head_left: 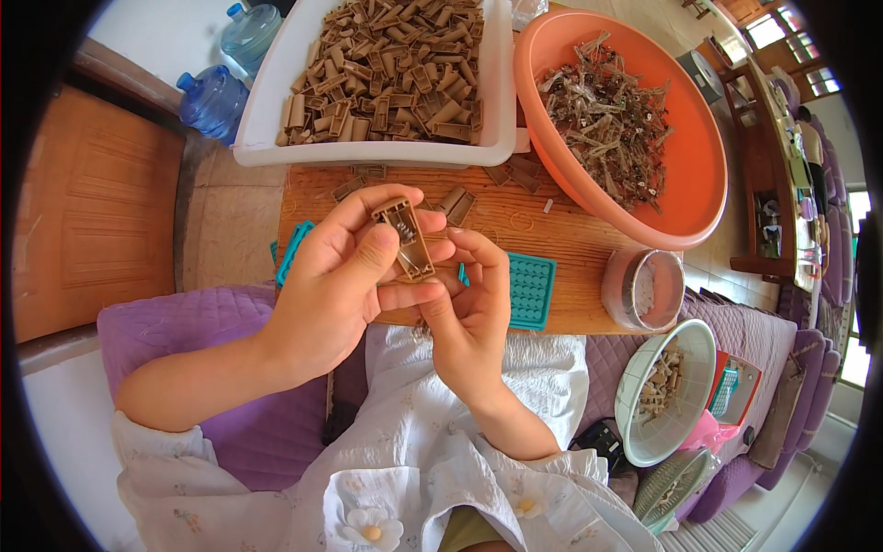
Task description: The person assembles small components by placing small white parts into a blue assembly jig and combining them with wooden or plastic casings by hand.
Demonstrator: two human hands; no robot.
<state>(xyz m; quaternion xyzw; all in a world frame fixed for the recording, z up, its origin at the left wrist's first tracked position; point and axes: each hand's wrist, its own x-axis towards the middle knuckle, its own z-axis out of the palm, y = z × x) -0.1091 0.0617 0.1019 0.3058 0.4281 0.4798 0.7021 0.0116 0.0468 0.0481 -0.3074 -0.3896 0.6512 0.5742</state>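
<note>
My left hand (338, 276) holds a small brown plastic housing (405, 237) between thumb and fingers, its open side up with a metal spring inside at its far end. My right hand (469, 308) is right beside it, fingertips pinched against the housing's near end; whether it holds a small part is hidden. Both hands hover over the near edge of a wooden board (552, 230). Under them lies a teal grid tray (532, 290), mostly covered by the hands.
A white tray (276, 110) full of brown housings sits at the back. An orange basin (699, 175) holds metal pieces. A small round tub (644, 290) and a white bowl (635, 386) of parts stand at right. Water jugs (213, 99) are on the floor at left.
</note>
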